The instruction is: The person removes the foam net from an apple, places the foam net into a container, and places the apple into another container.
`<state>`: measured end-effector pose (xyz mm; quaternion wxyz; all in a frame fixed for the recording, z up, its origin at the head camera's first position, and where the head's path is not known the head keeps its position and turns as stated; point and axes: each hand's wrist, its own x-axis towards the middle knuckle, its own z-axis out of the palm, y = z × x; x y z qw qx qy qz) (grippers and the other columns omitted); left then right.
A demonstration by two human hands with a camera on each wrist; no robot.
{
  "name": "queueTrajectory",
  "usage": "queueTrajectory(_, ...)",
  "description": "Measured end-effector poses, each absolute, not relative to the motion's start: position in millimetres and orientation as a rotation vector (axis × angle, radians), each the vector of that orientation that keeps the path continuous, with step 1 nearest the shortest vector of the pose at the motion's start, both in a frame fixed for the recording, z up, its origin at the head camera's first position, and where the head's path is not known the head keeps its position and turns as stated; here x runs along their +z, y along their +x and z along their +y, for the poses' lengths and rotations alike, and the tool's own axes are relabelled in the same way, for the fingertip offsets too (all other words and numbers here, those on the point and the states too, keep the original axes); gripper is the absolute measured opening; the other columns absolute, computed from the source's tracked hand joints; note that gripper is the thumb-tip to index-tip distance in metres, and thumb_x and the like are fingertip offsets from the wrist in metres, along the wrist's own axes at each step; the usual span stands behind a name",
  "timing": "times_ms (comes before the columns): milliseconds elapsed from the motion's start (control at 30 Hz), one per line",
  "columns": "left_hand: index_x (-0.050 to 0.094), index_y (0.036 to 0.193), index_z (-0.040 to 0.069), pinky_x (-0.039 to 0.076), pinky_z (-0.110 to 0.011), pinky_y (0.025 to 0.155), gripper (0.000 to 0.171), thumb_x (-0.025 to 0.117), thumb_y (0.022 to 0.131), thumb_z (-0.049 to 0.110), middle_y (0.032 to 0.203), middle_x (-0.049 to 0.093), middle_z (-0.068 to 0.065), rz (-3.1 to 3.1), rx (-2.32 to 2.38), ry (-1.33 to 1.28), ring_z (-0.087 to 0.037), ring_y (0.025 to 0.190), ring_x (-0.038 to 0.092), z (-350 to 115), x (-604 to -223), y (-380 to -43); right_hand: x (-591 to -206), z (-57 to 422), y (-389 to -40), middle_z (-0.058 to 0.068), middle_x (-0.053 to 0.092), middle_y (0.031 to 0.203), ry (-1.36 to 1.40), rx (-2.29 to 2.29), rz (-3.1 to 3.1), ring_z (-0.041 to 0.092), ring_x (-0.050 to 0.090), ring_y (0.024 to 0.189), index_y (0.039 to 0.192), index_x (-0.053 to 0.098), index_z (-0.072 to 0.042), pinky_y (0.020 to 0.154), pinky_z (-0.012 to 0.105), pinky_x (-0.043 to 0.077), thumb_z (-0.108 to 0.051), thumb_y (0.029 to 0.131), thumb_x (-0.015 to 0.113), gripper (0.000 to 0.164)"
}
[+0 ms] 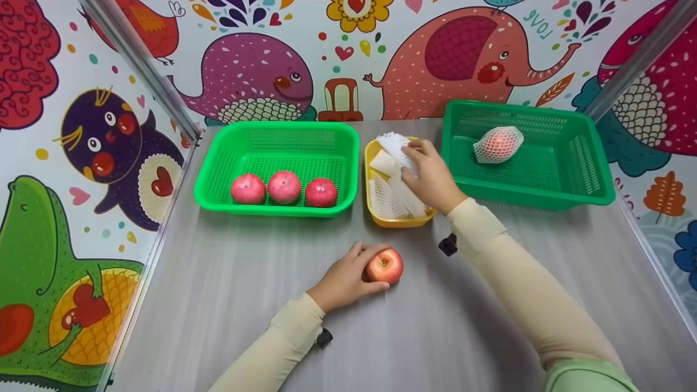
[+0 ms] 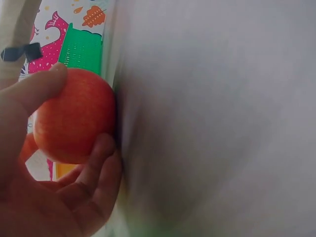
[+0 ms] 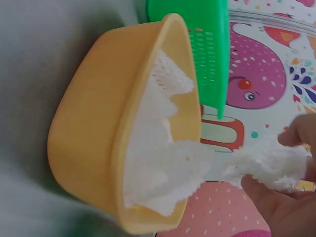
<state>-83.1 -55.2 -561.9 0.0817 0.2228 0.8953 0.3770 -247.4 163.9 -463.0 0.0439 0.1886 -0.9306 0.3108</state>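
My left hand (image 1: 348,276) grips a red-yellow apple (image 1: 385,265) on the grey table, fingers and thumb round its sides with the stem end up. The left wrist view shows the apple (image 2: 76,116) between thumb and fingers, right at the tabletop. Over the yellow basket (image 1: 400,222), my right hand (image 1: 430,177) pinches a white foam net sleeve (image 1: 396,148). In the right wrist view this crumpled foam net (image 3: 266,160) is between thumb and fingers, above the basket's rim. More white foam nets (image 3: 153,148) lie inside the basket.
At the left back, a bright green basket (image 1: 277,211) holds three bare red apples (image 1: 284,187). A darker green basket (image 1: 523,190) at the right back holds one apple in a foam net (image 1: 498,145). Cartoon-printed walls (image 1: 348,81) enclose the table's back and sides.
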Motion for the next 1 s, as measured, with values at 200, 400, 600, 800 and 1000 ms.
queueTrajectory(200, 0.044, 0.148, 0.041, 0.051, -0.039, 0.093, 0.077, 0.083, 0.082, 0.042, 0.123, 0.048, 0.002, 2.667, 1.131, 0.668, -0.016, 0.109, 0.058, -53.7, -563.5, -83.3, -481.5, 142.4, -262.4, 0.016, 0.031, 0.153, 0.650, 0.753, -3.101, 0.032, 0.050, 0.128, 0.152, 0.040, -0.002, 0.109, 0.045, 0.039, -0.021, 0.102, 0.058, 0.057)
queueTrajectory(400, 0.043, 0.148, 0.042, 0.051, -0.039, 0.093, 0.076, 0.082, 0.083, 0.044, 0.123, 0.048, 0.003, 2.670, 1.125, 0.668, -0.017, 0.109, 0.059, -53.8, -563.5, -83.4, -495.4, 136.4, -275.5, 0.028, 0.032, 0.152, 0.778, 0.647, -3.207, 0.039, 0.047, 0.132, 0.151, 0.035, 0.008, 0.113, 0.046, 0.034, -0.018, 0.105, 0.047, 0.054)
queueTrajectory(600, 0.043, 0.149, 0.041, 0.050, -0.038, 0.094, 0.077, 0.082, 0.083, 0.044, 0.125, 0.048, 0.002, 2.680, 1.118, 0.687, -0.016, 0.111, 0.059, -55.0, -563.6, -84.6, -498.6, 126.8, -283.7, 0.027, 0.041, 0.150, 0.817, 0.682, -3.252, 0.037, 0.039, 0.140, 0.154, 0.030, 0.006, 0.116, 0.046, 0.028, -0.010, 0.107, 0.040, 0.051)
queueTrajectory(800, 0.042, 0.150, 0.040, 0.050, -0.038, 0.093, 0.077, 0.081, 0.083, 0.047, 0.126, 0.048, 0.001, 2.682, 1.117, 0.694, -0.017, 0.111, 0.059, -54.9, -565.8, -84.7, -508.5, 117.8, -286.0, 0.026, 0.062, 0.123, 0.871, 0.701, -3.230, 0.038, 0.059, 0.118, 0.140, 0.041, -0.002, 0.104, 0.047, 0.044, -0.008, 0.104, 0.047, 0.037)
queueTrajectory(1000, 0.042, 0.150, 0.040, 0.051, -0.038, 0.091, 0.078, 0.082, 0.082, 0.046, 0.125, 0.048, 0.001, 2.689, 1.125, 0.691, -0.016, 0.108, 0.059, -55.5, -567.6, -85.0, -518.0, 111.5, -288.5, 0.021, 0.062, 0.129, 0.915, 0.624, -3.226, 0.035, 0.057, 0.123, 0.135, 0.056, 0.001, 0.107, 0.045, 0.041, -0.006, 0.103, 0.051, 0.033)
